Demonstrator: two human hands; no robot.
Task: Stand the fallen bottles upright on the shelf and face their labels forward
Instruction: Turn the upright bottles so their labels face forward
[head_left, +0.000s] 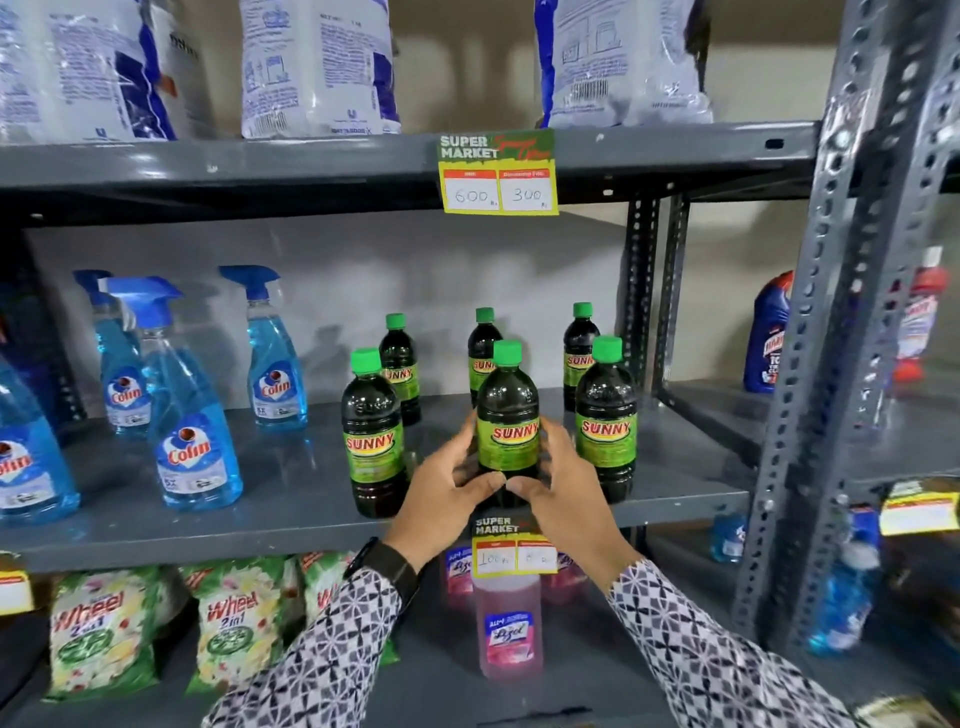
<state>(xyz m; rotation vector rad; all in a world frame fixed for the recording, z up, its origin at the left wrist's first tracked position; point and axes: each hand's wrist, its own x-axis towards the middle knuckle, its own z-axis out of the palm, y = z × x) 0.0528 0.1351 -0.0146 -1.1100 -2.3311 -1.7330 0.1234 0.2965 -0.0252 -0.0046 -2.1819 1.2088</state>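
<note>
Several dark Sunny bottles with green caps stand upright on the grey middle shelf. The front middle bottle is upright with its label facing me. My left hand wraps its lower left side and my right hand its lower right, thumbs nearly touching in front of its base. To the left of it stands another front bottle, and to the right one more, both labels forward. Three more bottles stand behind them.
Blue Colin spray bottles stand at the left of the same shelf. White detergent bags fill the shelf above. A price tag hangs on the shelf edge under my hands. Pink Lizol bottles and Wheel packets sit below. Slotted steel uprights stand at right.
</note>
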